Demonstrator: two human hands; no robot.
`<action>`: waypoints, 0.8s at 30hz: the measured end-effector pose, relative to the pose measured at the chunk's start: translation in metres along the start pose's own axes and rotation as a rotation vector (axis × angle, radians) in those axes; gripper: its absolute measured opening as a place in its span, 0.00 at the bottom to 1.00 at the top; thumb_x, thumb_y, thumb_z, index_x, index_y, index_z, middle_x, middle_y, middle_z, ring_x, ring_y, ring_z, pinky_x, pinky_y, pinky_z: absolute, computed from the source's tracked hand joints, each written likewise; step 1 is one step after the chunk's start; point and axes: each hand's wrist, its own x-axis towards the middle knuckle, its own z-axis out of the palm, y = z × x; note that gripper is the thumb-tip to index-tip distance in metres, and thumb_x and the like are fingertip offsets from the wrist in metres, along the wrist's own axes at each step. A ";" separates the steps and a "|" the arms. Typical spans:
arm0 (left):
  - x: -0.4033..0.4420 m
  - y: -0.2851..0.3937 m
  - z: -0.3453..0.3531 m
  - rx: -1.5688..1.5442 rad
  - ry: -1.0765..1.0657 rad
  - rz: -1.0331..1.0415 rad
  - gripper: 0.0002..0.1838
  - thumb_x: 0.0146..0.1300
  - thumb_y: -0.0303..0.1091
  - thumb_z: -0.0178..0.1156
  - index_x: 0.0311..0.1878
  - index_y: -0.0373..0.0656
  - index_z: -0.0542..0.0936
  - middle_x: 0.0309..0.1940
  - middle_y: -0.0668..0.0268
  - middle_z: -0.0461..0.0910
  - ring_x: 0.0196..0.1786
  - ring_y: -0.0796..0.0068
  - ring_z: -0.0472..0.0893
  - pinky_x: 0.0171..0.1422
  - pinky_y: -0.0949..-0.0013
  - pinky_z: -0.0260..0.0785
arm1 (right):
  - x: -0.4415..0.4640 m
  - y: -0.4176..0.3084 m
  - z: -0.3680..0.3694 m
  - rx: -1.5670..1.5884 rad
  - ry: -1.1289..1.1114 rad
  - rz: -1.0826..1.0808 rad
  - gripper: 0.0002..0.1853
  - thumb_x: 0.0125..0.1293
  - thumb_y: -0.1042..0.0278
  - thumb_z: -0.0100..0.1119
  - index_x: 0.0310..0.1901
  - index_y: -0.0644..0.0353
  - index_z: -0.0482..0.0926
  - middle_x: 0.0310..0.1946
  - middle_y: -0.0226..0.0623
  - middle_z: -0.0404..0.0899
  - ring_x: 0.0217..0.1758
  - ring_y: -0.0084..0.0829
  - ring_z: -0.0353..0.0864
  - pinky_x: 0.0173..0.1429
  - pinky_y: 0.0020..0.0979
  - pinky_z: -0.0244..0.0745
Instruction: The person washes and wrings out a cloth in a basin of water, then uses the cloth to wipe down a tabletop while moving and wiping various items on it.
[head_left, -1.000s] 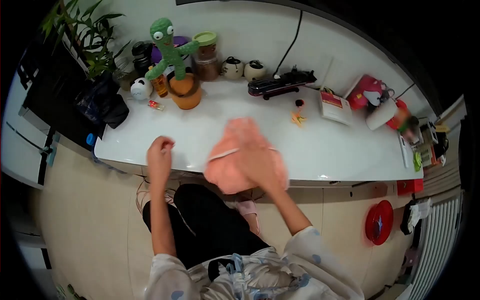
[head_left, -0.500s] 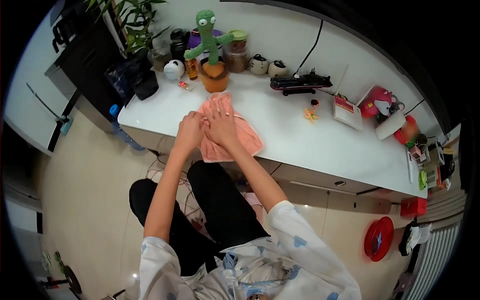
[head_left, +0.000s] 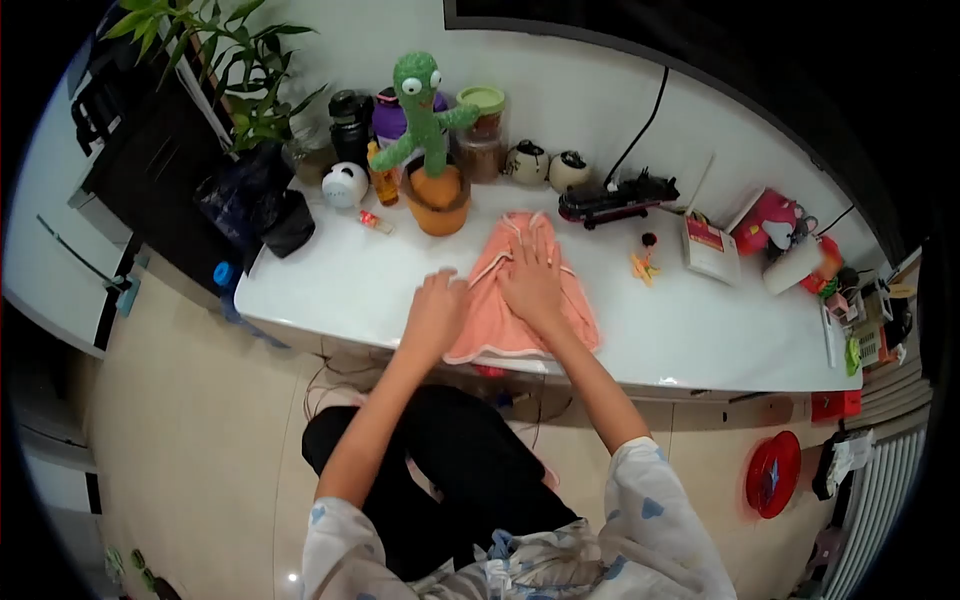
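A pink cloth with white edging (head_left: 490,320) lies on the white cabinet top (head_left: 340,290), its lower edge reaching the front rim. My right hand (head_left: 532,282) lies flat on the cloth's upper middle, fingers spread and pointing toward the wall. At the cloth's left edge is my left hand (head_left: 437,312), fingers bent downward; whether they pinch any fabric is hidden. Behind the cloth, to the left, stands a green cactus toy (head_left: 425,130) in an orange pot. A small yellow figure (head_left: 645,267) is to the right of the cloth.
Along the wall are jars (head_left: 480,150), two round pots (head_left: 527,162), a dark model vehicle (head_left: 618,200) and a white box (head_left: 711,248). A panda-like item (head_left: 345,185) and plant (head_left: 250,80) are at left. A red basin (head_left: 773,474) sits on the floor.
The cloth first shifted left, then right again, and now lies more spread out. My left hand, apart from the cloth a second ago, is at its left edge. My right hand stays on it.
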 end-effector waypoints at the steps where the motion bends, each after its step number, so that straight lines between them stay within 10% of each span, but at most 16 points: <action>1: 0.002 0.001 0.002 -0.004 -0.009 0.006 0.14 0.51 0.22 0.55 0.43 0.36 0.76 0.47 0.52 0.74 0.50 0.51 0.73 0.53 0.56 0.67 | 0.015 0.000 0.014 0.019 0.055 -0.015 0.29 0.60 0.56 0.46 0.62 0.60 0.64 0.67 0.45 0.57 0.72 0.43 0.49 0.73 0.50 0.37; 16: 0.015 -0.005 0.003 -0.386 -0.189 0.084 0.08 0.52 0.21 0.53 0.36 0.38 0.78 0.32 0.58 0.78 0.39 0.56 0.76 0.47 0.60 0.67 | -0.059 0.015 -0.065 0.119 -0.252 -0.236 0.30 0.60 0.56 0.50 0.64 0.54 0.63 0.68 0.47 0.52 0.72 0.50 0.47 0.70 0.53 0.41; 24: 0.016 -0.012 -0.021 -0.259 -0.083 0.116 0.07 0.52 0.20 0.53 0.35 0.37 0.77 0.32 0.56 0.78 0.39 0.54 0.76 0.46 0.61 0.69 | 0.010 0.011 -0.005 0.055 -0.049 -0.247 0.29 0.60 0.55 0.49 0.64 0.50 0.63 0.69 0.44 0.52 0.71 0.49 0.49 0.70 0.53 0.41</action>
